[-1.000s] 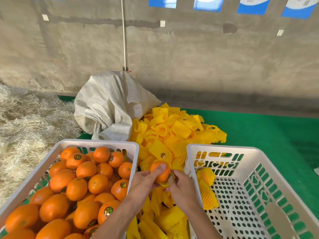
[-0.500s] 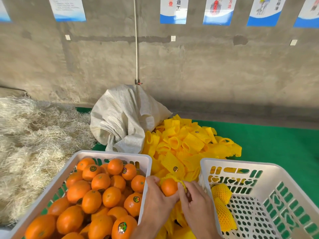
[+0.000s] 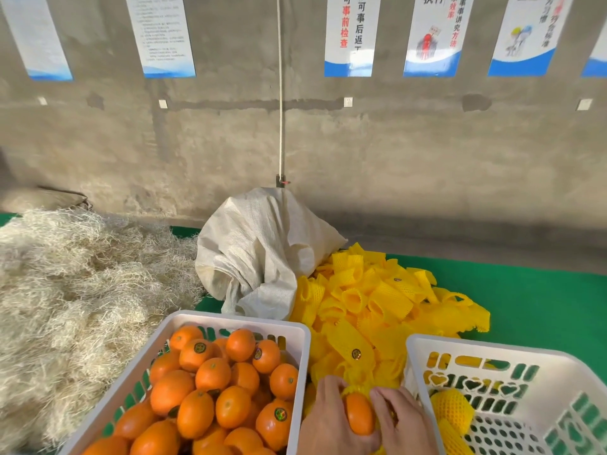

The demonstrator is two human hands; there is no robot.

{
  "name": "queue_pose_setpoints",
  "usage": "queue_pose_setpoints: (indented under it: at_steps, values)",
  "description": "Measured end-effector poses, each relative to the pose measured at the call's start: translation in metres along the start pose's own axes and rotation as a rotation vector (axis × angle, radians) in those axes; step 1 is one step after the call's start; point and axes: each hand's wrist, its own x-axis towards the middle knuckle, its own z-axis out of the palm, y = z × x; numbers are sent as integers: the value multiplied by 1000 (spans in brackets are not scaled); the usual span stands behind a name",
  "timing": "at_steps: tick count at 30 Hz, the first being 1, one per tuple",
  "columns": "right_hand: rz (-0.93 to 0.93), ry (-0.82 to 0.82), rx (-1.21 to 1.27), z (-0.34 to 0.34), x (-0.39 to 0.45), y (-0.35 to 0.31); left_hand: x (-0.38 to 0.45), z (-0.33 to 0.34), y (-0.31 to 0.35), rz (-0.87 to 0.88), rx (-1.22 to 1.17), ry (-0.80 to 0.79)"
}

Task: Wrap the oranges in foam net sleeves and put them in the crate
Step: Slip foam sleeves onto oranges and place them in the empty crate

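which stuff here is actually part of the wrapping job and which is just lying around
Part of the job:
- orange, held by left hand and right hand
- left crate of oranges
- foam net sleeves
- right crate
- wrapped oranges

Lying about:
- white sack
- straw
- wall posters

- A bare grey concrete wall [image 3: 427, 152] fills the far side, well beyond the fingers.
- Blue-and-white posters [image 3: 349, 34] hang along its top.
- A pale cord [image 3: 280, 93] runs down the wall.
- Green matting [image 3: 542, 300] covers the surface, right of the fingers.
- Dry straw [image 3: 72, 290] lies heaped far left.
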Motion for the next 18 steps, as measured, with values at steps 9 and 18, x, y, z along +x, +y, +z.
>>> queue_pose_setpoints:
  at_steps: [9, 18]
  values:
    - [184, -21, 263, 7, 2, -3, 18, -10, -8, -75, 32, -121]
    - [-23, -36, 79, -1, 1, 2, 20, -4, -19, -95, -28, -178]
